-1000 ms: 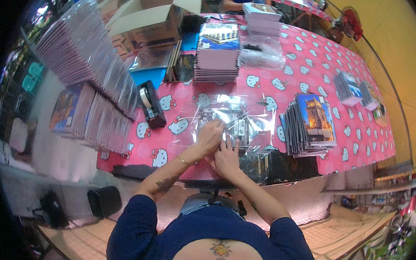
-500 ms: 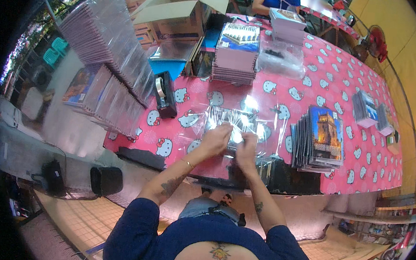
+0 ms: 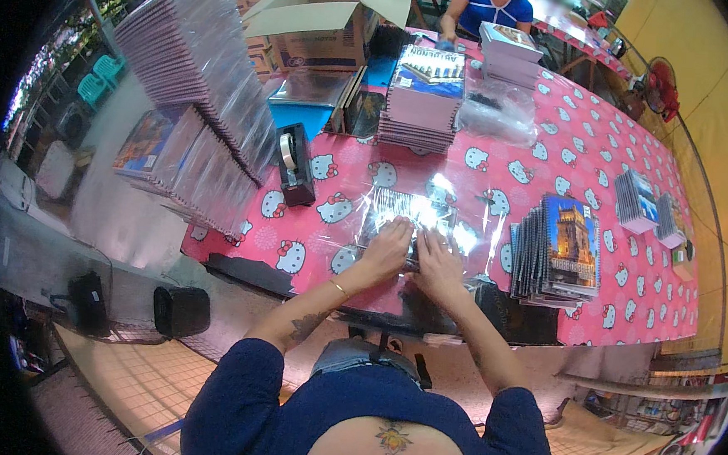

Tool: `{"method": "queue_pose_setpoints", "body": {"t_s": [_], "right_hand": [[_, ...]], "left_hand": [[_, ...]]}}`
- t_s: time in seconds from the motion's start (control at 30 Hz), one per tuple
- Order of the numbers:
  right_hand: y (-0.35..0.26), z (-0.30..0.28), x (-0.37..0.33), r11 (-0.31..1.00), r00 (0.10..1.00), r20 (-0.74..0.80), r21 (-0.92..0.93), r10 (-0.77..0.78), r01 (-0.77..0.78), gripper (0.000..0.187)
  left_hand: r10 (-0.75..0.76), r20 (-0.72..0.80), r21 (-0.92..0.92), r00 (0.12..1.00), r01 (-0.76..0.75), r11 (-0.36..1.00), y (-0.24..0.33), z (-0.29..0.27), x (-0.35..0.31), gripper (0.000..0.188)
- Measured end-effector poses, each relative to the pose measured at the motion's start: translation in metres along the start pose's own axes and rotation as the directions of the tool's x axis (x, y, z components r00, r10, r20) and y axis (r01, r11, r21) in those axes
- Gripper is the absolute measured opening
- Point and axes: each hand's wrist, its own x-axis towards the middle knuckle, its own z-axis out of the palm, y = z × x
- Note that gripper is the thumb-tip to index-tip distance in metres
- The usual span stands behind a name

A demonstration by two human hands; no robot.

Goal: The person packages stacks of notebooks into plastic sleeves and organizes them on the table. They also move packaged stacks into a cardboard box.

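A spiral-bound notebook [image 3: 388, 202] lies flat in front of me under shiny clear plastic film [image 3: 485, 218]. My left hand [image 3: 389, 246] rests on the film over the notebook, palm down with its fingers stretched out. Beside it my right hand [image 3: 438, 263] lies flat on the same film, fingers extended forward. Both hands press the plastic and cover the near part of the notebook. Glare on the film hides much of the notebook's cover.
A black tape dispenser [image 3: 295, 165] stands left of my hands. Wrapped notebooks [image 3: 191, 50] rise in a tall stack at left. More notebook stacks stand ahead [image 3: 422, 98] and right [image 3: 556, 248]. Behind are an open cardboard box [image 3: 309, 36] and a person in blue [image 3: 487, 10].
My fingers were pinched and raised at the film; now they lie flat on it, both hands lower. The person across the table leans further into view, with an arm on the table.
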Motion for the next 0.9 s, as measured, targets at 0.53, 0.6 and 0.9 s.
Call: {"method": "queue_pose_setpoints", "body": {"t_s": [0.53, 0.6, 0.9], "right_hand": [[0.008, 0.033, -0.003, 0.996, 0.996, 0.036, -0.004, -0.085, 0.085, 0.067], [0.008, 0.028, -0.001, 0.995, 0.994, 0.036, 0.007, -0.103, 0.102, 0.067], [0.012, 0.025, -0.002, 0.992, 0.993, -0.02, 0.035, -0.12, 0.12, 0.063]], "left_hand": [[-0.904, -0.185, -0.697, 0.386, 0.597, 0.397, -0.197, -0.103, -0.062, 0.025], [-0.923, 0.195, -0.878, 0.333, 0.479, -0.013, -0.213, -0.104, -0.061, 0.019], [-0.894, -0.279, -0.359, 0.352, 0.825, 0.437, -0.171, -0.074, -0.094, 0.016]]}}
